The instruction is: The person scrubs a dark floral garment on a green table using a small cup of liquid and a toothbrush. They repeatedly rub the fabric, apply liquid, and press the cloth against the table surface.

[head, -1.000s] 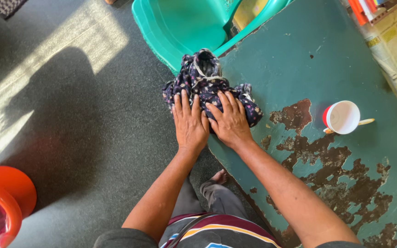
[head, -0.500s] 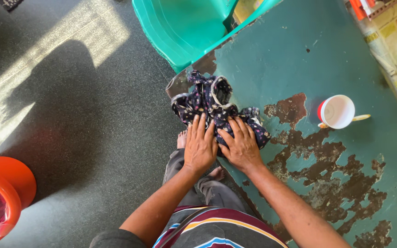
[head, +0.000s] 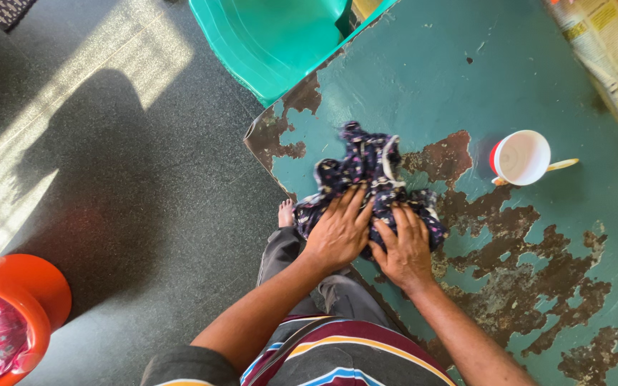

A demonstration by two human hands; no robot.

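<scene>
My left hand and right hand lay side by side, fingers spread and palms flat, pressing down on the dark patterned cloth rather than gripping it. The cloth sat bunched under and just beyond my fingertips, near the corner of the peeling green table. To my mind, kneading it well meant keeping both palms on the bundle so it would not slide off the near edge. A white cup stood well off to the right of my right hand.
</scene>
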